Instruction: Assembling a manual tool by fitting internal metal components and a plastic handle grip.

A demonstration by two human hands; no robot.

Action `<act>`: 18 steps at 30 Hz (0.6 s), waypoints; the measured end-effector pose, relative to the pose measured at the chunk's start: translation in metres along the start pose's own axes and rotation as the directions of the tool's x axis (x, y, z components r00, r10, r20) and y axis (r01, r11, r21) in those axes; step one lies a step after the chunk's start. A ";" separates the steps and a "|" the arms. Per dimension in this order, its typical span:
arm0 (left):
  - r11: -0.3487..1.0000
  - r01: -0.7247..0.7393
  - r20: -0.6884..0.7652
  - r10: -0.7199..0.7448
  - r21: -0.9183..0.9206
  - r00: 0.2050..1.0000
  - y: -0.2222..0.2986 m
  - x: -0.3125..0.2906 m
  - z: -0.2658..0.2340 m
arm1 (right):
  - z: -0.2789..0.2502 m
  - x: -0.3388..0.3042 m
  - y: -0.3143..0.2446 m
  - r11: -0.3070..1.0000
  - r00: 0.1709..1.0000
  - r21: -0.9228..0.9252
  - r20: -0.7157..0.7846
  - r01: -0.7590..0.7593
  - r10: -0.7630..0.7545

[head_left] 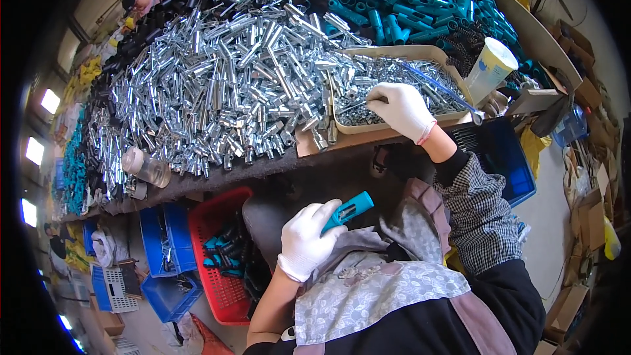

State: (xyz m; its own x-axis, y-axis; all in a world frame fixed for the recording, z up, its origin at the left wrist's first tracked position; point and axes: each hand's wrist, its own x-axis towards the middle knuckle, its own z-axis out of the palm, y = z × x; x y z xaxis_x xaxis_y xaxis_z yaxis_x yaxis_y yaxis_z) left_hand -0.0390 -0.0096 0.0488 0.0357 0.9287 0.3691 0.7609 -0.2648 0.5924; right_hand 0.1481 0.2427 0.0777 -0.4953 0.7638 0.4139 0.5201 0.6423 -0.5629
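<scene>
My left hand (307, 242), in a white glove, is closed around a teal plastic tubular handle (355, 208) above my lap. A long slot in the handle's side shows a dark inside with some metal. Over on the bench, my right hand (404, 110), also gloved in white, has its fingertips pinched together above a shallow tan tray (369, 137) of small metal parts (358, 116). Whatever those fingertips hold, if anything, is too small to make out. A blue rod with a metal ring end (476, 118) lies across the tray's right side.
Shiny metal tubes (217, 85) are heaped left of the tray, with teal handles (420, 6) piled behind. A white cup (491, 66) stands right of the tray. A clear bottle (146, 167) lies at the bench edge. Below are a red basket (205, 260) and blue bins (172, 240).
</scene>
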 end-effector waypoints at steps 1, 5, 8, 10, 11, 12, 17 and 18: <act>1.000 -0.005 -0.005 0.005 -0.001 1.000 0.000 0.001 -0.002 | -0.002 0.000 -0.001 1.000 1.000 -0.001 0.000 -0.003 0.003; 1.000 -0.006 -0.009 0.006 -0.001 1.000 0.001 0.005 -0.005 | -0.010 0.000 -0.006 0.994 0.997 0.082 0.018 -0.070 0.068; 1.000 -0.017 -0.014 0.017 0.021 1.000 0.001 0.008 -0.009 | -0.018 -0.011 -0.025 0.972 0.998 0.233 0.055 -0.032 0.020; 0.990 -0.102 -0.005 0.103 0.102 0.995 -0.004 0.008 -0.009 | -0.020 -0.028 -0.049 0.965 0.966 0.244 0.211 0.099 -0.152; 0.987 -0.103 0.007 0.103 0.126 0.995 -0.003 0.009 -0.009 | -0.019 -0.037 -0.060 0.953 0.913 0.295 0.364 0.073 -0.183; 0.983 -0.114 0.025 0.112 0.147 0.993 0.001 0.013 -0.010 | -0.010 -0.046 -0.060 0.933 0.866 0.330 0.413 0.147 -0.282; 0.965 -0.171 0.156 0.141 0.198 0.978 0.013 0.017 -0.011 | 0.010 -0.070 -0.069 0.937 0.734 0.336 0.610 0.101 -0.298; 0.966 -0.170 0.158 0.140 0.197 0.977 0.013 0.016 -0.011 | 0.013 -0.073 -0.067 0.937 0.734 0.336 0.611 0.100 -0.297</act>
State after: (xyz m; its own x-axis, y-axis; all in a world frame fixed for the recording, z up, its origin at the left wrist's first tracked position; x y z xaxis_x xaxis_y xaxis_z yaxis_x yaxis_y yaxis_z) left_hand -0.0356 -0.0005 0.0702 0.2438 0.9116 0.3309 0.8561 -0.3626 0.3682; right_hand 0.1405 0.1432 0.0755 -0.9431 0.3307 0.0340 0.2039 0.6563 -0.7264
